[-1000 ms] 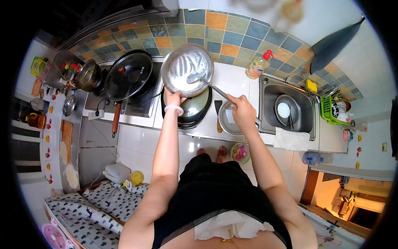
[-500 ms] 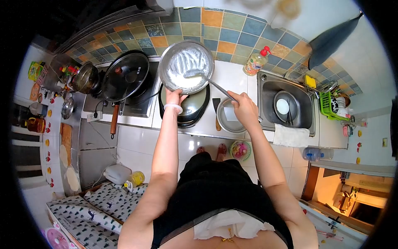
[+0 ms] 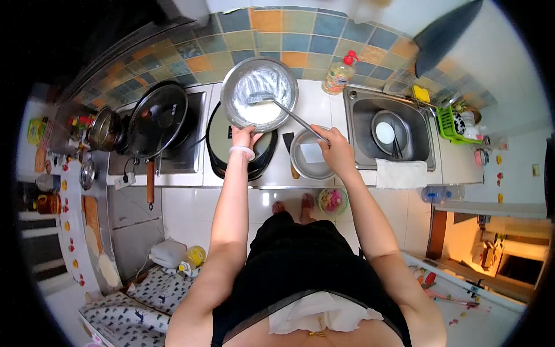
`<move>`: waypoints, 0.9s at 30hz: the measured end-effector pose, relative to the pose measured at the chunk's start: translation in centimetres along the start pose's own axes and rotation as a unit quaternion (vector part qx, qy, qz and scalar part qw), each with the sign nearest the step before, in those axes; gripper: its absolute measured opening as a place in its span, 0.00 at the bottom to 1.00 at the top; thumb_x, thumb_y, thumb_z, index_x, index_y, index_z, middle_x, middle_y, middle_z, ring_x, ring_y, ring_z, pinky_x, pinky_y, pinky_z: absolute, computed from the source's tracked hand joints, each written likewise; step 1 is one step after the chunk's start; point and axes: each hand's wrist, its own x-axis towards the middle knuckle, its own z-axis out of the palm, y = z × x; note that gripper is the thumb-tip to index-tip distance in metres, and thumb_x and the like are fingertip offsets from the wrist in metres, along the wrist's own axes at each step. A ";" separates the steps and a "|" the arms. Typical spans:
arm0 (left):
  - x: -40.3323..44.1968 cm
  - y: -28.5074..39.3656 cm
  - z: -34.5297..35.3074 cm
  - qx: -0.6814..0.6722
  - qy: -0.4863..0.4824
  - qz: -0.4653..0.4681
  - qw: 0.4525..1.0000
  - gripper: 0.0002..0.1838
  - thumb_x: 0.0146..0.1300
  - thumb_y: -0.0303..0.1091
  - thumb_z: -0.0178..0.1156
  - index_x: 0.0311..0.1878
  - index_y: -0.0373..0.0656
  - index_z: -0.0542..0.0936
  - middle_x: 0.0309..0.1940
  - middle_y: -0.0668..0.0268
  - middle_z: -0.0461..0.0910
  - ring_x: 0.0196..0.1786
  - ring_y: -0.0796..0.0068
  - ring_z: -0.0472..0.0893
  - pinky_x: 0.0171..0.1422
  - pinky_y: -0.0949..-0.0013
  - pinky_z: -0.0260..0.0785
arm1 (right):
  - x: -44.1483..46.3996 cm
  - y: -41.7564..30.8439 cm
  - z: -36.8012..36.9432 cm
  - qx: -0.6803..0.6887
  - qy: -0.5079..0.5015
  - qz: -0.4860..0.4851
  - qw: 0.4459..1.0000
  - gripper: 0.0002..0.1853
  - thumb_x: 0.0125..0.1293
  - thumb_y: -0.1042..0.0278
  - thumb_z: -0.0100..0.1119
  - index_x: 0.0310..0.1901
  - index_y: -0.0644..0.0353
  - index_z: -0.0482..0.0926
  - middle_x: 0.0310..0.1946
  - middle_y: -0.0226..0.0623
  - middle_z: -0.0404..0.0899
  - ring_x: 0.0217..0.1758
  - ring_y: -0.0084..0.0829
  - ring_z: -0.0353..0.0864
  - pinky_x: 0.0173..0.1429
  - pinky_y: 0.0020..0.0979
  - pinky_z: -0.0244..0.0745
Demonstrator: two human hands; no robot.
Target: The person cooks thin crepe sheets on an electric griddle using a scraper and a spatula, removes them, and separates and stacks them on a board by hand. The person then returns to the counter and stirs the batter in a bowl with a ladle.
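Note:
A metal bowl (image 3: 288, 81) with white batter (image 3: 267, 114) smeared on its inside is tilted toward me above the counter. My left hand (image 3: 245, 137) grips its near rim from below. In my right hand (image 3: 334, 151) is the handle of a long spoon (image 3: 296, 118), whose head lies in the bowl against the batter. Below the bowl sits a round electric griddle (image 3: 218, 137) with a pale plate. Beneath my right hand stands a second metal bowl (image 3: 298, 164) with a white square in it. A spatula (image 3: 288, 140) lies between griddle and second bowl.
On the left, a lidded black wok (image 3: 159, 120) sits on the stove. A bottle (image 3: 339, 75) stands by the tiled wall. The sink (image 3: 354, 115) holds a basin with a white dish and chopsticks. Beyond it is a green dish rack (image 3: 450, 124). A cloth (image 3: 400, 172) hangs over the front edge.
The spoon's head has shifted slightly left and up in the bowl, and its face has turned. My right hand has moved a little left. The view has swung slightly right.

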 end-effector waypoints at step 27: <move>14.5 -17.8 10.4 -0.003 0.134 -0.149 0.980 0.21 0.59 0.18 0.53 0.53 0.50 0.68 0.41 0.63 0.76 0.34 0.69 0.79 0.29 0.70 0.80 | 6.2 24.4 4.6 0.122 0.004 0.062 0.991 0.25 0.54 0.76 0.59 0.53 0.39 0.78 0.32 0.38 0.73 0.38 0.39 0.73 0.48 0.36 0.67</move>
